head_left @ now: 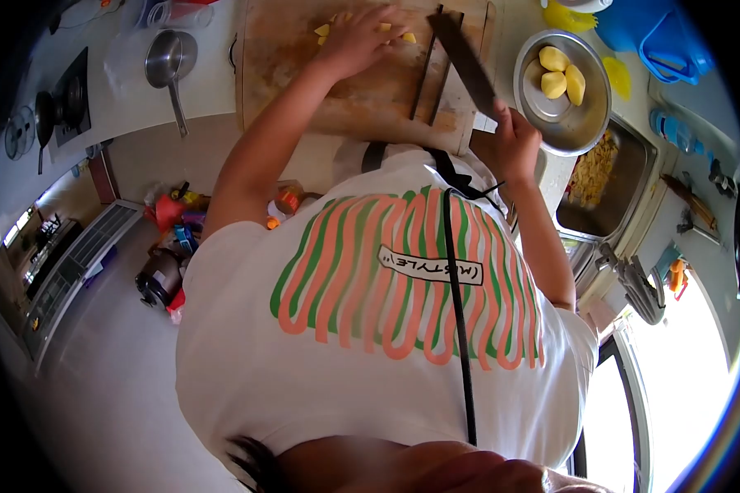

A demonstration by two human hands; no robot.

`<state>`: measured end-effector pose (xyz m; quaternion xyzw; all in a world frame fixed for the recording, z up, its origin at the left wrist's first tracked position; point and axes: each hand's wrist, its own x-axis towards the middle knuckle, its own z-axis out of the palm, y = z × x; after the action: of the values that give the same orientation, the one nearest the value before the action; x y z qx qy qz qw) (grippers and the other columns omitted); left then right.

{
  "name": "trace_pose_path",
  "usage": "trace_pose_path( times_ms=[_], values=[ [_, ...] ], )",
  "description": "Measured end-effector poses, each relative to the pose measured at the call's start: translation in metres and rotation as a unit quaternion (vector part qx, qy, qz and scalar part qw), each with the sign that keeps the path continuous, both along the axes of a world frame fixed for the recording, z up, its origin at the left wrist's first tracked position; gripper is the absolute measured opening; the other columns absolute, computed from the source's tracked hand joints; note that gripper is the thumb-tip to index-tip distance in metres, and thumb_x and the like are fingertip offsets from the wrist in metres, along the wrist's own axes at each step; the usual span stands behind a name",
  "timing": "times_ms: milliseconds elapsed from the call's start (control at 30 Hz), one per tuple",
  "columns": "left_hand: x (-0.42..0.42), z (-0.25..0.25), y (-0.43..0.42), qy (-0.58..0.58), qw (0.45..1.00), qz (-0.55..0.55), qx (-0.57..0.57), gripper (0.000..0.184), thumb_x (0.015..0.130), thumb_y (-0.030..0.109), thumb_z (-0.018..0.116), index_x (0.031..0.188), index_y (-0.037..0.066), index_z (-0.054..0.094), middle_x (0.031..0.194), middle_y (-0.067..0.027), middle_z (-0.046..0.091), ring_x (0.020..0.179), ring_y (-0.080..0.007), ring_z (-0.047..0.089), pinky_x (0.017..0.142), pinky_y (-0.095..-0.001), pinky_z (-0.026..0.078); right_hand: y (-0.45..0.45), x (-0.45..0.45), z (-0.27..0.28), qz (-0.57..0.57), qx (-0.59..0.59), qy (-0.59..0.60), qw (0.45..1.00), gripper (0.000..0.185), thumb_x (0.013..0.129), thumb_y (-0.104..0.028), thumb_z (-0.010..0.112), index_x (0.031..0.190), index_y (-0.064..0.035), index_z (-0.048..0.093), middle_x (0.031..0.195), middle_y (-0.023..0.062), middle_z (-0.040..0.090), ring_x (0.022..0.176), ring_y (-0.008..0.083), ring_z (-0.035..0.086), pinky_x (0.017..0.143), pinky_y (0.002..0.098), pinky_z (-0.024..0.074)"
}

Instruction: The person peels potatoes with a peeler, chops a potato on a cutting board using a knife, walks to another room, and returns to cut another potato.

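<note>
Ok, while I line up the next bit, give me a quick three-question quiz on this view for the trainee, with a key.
1. Which hand holds the kitchen knife?
2. True or false: the peeled potatoes lie in the saucepan.
3. What is the left hand over? A: the sink. B: the cutting board. C: the floor.

Key: 1. The right hand. 2. False; they lie in the metal bowl. 3. B.

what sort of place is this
Probably a home kitchen: in view are a sink, a saucepan and a cutting board, with a knife held near the board.
</note>
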<state>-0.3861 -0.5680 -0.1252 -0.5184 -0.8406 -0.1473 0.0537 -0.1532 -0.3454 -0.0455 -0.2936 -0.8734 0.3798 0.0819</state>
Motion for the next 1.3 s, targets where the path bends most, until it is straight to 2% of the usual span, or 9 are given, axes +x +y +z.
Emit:
trace_pose_path(
  times_ms=[100, 167, 300, 567, 700, 733, 867, 1200, 1300],
  values=[
    [0.001, 0.005, -0.025, 0.018, 0.998, -0.003, 0.06, 0.037, 0.093, 0.03, 0.061, 0.13, 0.027, 0.059, 0.145, -0.0019, 0.046, 0.134, -0.0244, 0.041, 0.105, -0.0492, 0.035, -0.018, -0.029, 0.009, -0.157, -0.311, -0.059, 0.936, 0.057, 0.096, -0.053, 0.054, 0.063, -0.0069, 0.049, 0.048, 0.0012, 0.042, 0.038, 0.0117, 0.039, 0.038, 0.0287, 0.0321],
    [0.009, -0.003, -0.04, -0.101, 0.975, 0.088, 0.176, 0.038, 0.096, 0.027, 0.059, 0.133, 0.02, 0.056, 0.141, -0.0058, 0.051, 0.132, -0.0256, 0.044, 0.106, -0.0435, 0.036, -0.024, -0.05, 0.0, -0.164, -0.365, -0.06, 0.914, 0.053, 0.095, -0.052, 0.056, 0.068, -0.0067, 0.05, 0.048, 0.0007, 0.04, 0.038, 0.0111, 0.038, 0.037, 0.0283, 0.0312],
    [0.031, -0.018, -0.044, -0.317, 0.83, 0.27, 0.372, 0.036, 0.101, 0.025, 0.05, 0.134, 0.01, 0.053, 0.136, -0.0125, 0.055, 0.127, -0.0285, 0.05, 0.105, -0.0347, 0.038, -0.019, -0.054, -0.032, -0.131, -0.356, -0.118, 0.918, 0.046, 0.092, -0.043, 0.066, 0.072, -0.0026, 0.054, 0.048, 0.0011, 0.04, 0.037, 0.0115, 0.036, 0.036, 0.0287, 0.0297],
    [0.035, -0.017, -0.015, -0.345, 0.77, 0.32, 0.432, 0.033, 0.098, 0.024, 0.053, 0.128, 0.01, 0.057, 0.126, -0.0155, 0.055, 0.116, -0.0336, 0.052, 0.098, -0.0433, 0.04, -0.041, -0.064, -0.033, -0.109, -0.329, -0.147, 0.926, 0.051, 0.09, -0.045, 0.067, 0.068, 0.0003, 0.056, 0.048, 0.0036, 0.043, 0.037, 0.0141, 0.041, 0.037, 0.0311, 0.0347],
    [0.035, -0.007, -0.003, -0.224, 0.831, 0.322, 0.394, 0.036, 0.099, 0.02, 0.052, 0.13, 0.003, 0.054, 0.124, -0.0182, 0.059, 0.112, -0.0342, 0.057, 0.098, -0.0406, 0.042, -0.057, -0.078, -0.041, -0.064, -0.259, -0.173, 0.948, 0.056, 0.089, -0.05, 0.065, 0.069, 0.0021, 0.06, 0.049, 0.0073, 0.05, 0.04, 0.0169, 0.049, 0.041, 0.0328, 0.039],
    [0.032, -0.006, -0.007, -0.099, 0.882, 0.292, 0.356, 0.04, 0.095, 0.018, 0.057, 0.131, 0.003, 0.054, 0.125, -0.0198, 0.059, 0.113, -0.0365, 0.056, 0.098, -0.0433, 0.043, -0.061, -0.082, -0.05, -0.06, -0.253, -0.175, 0.95, 0.058, 0.089, -0.051, 0.064, 0.07, 0.0032, 0.062, 0.051, 0.0082, 0.053, 0.042, 0.0175, 0.052, 0.043, 0.0337, 0.0413],
    [0.033, 0.027, -0.001, -0.118, 0.895, 0.259, 0.343, 0.044, 0.088, 0.019, 0.065, 0.128, 0.003, 0.057, 0.126, -0.0208, 0.058, 0.114, -0.0381, 0.054, 0.098, -0.0452, 0.043, -0.094, -0.094, -0.05, -0.031, -0.291, -0.172, 0.941, 0.058, 0.091, -0.049, 0.062, 0.065, 0.0027, 0.06, 0.05, 0.0108, 0.055, 0.039, 0.0202, 0.054, 0.041, 0.0358, 0.0435],
    [0.046, 0.005, 0.009, -0.155, 0.868, 0.336, 0.33, 0.038, 0.09, 0.031, 0.066, 0.122, 0.012, 0.063, 0.128, -0.0127, 0.058, 0.119, -0.0317, 0.055, 0.098, -0.0383, 0.044, -0.121, -0.096, -0.055, -0.019, -0.454, -0.112, 0.884, 0.043, 0.096, -0.042, 0.059, 0.077, -0.0032, 0.052, 0.048, 0.0034, 0.043, 0.036, 0.0162, 0.04, 0.034, 0.0326, 0.0337],
    [0.054, 0.003, 0.021, -0.156, 0.855, 0.344, 0.356, 0.038, 0.081, 0.029, 0.074, 0.114, 0.011, 0.067, 0.124, -0.0127, 0.059, 0.114, -0.0325, 0.056, 0.093, -0.0397, 0.047, -0.11, -0.082, -0.047, -0.046, -0.458, -0.102, 0.882, 0.043, 0.096, -0.041, 0.059, 0.075, -0.0034, 0.055, 0.049, 0.0027, 0.045, 0.036, 0.0151, 0.042, 0.035, 0.0325, 0.0337]
  ],
)
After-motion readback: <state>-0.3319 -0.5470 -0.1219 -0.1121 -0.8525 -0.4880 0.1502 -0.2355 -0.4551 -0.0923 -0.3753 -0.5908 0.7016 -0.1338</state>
